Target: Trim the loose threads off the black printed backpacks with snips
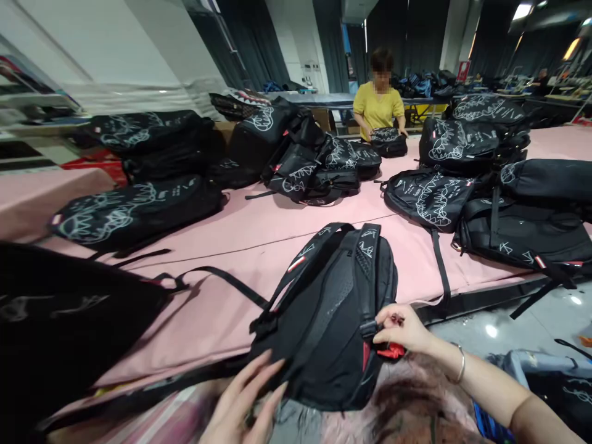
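A black backpack [319,320] lies at the table's front edge, tilted toward me, its padded back and two shoulder straps facing up. My right hand [404,330] is closed, with thumb and fingers pinching the lower end of the right shoulder strap [369,327] by its buckle. Under that palm shows a bright red item [392,351], partly covered, whose kind I cannot make out. My left hand [247,398] is open, fingers spread, by the bag's lower left side; its fingertips reach the black fabric, and whether they press on it is unclear.
Several black backpacks with white scribble prints lie around the pink-covered table [222,246], including a left one [129,213] and a right one [435,197]. A large dark bag [69,314] fills the near left. Across the table, a person in yellow [379,111] handles another bag [388,142].
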Demonstrator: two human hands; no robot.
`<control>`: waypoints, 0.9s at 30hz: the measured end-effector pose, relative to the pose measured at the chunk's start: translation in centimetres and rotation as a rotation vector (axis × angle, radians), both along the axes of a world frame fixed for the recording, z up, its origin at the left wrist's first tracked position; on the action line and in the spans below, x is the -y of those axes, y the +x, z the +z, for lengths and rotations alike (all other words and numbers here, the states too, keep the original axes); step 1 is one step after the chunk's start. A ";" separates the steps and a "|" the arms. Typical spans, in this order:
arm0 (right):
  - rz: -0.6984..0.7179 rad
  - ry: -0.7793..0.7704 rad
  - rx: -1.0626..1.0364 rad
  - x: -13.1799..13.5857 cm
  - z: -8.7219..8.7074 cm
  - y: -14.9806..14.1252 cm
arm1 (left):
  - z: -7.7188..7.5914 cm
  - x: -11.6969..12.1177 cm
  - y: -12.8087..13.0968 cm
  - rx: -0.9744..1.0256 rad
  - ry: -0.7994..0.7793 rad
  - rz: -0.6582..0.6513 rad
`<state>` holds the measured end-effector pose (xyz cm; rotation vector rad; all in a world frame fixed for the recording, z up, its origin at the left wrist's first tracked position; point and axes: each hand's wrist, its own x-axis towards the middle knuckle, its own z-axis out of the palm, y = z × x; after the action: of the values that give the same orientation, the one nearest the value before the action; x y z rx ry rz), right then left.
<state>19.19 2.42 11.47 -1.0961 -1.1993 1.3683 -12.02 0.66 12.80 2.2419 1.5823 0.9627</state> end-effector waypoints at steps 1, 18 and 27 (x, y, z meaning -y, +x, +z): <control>0.003 0.000 0.027 0.5 -0.2 -0.9 | 0.9 0.0 1.7 0.091 -0.078 -0.094; 0.014 0.316 0.338 2.7 0.4 -1.1 | 4.8 -3.5 13.1 0.322 -0.423 -0.480; -0.082 0.188 0.444 3.4 4.4 1.5 | 2.2 -0.8 13.9 0.630 -0.118 0.046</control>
<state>20.71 -0.97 15.83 -1.3367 -1.5465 0.9518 1.85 1.50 14.96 1.5957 1.3519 1.3719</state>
